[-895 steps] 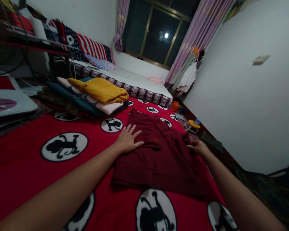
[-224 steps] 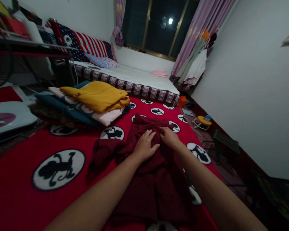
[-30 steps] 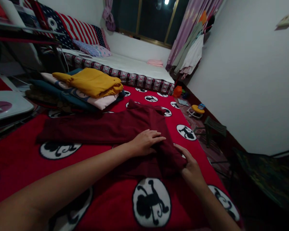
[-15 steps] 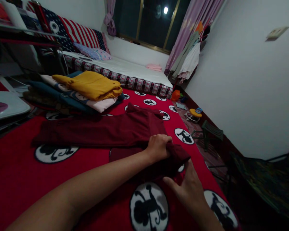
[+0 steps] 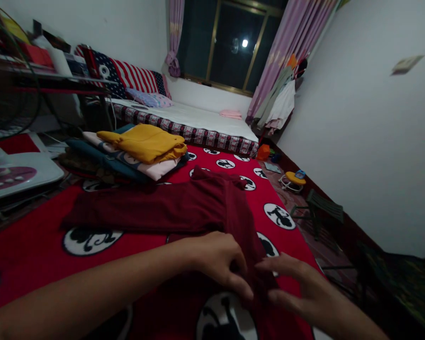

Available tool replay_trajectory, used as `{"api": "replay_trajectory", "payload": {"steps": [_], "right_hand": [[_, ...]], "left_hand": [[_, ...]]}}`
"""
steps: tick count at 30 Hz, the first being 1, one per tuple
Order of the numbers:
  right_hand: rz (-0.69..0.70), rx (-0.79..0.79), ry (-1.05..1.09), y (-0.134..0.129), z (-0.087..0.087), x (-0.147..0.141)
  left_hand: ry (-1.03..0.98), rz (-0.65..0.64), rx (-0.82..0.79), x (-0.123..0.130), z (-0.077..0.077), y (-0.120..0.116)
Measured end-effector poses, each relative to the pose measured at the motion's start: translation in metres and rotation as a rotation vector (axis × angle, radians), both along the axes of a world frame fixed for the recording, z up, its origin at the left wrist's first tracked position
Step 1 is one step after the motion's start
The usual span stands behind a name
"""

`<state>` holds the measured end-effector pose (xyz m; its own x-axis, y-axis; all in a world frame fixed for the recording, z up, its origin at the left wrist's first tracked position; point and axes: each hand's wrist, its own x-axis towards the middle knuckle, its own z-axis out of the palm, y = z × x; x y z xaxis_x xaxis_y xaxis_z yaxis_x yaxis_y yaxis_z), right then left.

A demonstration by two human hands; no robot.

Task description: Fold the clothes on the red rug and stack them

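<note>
A dark red long-sleeved garment [image 5: 163, 205] lies across the red patterned bedspread [image 5: 145, 255]. One long part stretches left; another runs down toward me between my hands. My left hand [image 5: 219, 257] rests over the near part, its fingers bent downward and its thumb held apart from them. Its far fingers are hidden. Opposite it, on the right edge of the same part, my right hand [image 5: 308, 288] is open, fingertips and thumb spread at the cloth. Beyond the garment sits a stack of folded clothes with a yellow top [image 5: 148, 141] uppermost.
A bed with a white top [image 5: 198, 118] stands below the window. At left are a cluttered desk [image 5: 71, 82] and a white appliance [image 5: 31, 172]. Along the right wall are a yellow stool [image 5: 295, 178], a dark green folding stool [image 5: 324, 205] and a dark patterned chair [image 5: 403, 278].
The bunched end of the near part has been let down and now stretches toward me. Both hands have come nearer, and my right hand has opened. The view has tilted up slightly.
</note>
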<state>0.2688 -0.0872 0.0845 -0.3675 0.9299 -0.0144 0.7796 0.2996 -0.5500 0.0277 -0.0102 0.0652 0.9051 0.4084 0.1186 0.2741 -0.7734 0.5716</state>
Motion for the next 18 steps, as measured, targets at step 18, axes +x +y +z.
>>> {"api": "replay_trajectory", "payload": {"steps": [18], "right_hand": [[-0.322, 0.024, 0.326, 0.285, -0.062, -0.078]], "left_hand": [[-0.237, 0.794, 0.233, 0.006, -0.065, 0.077]]}}
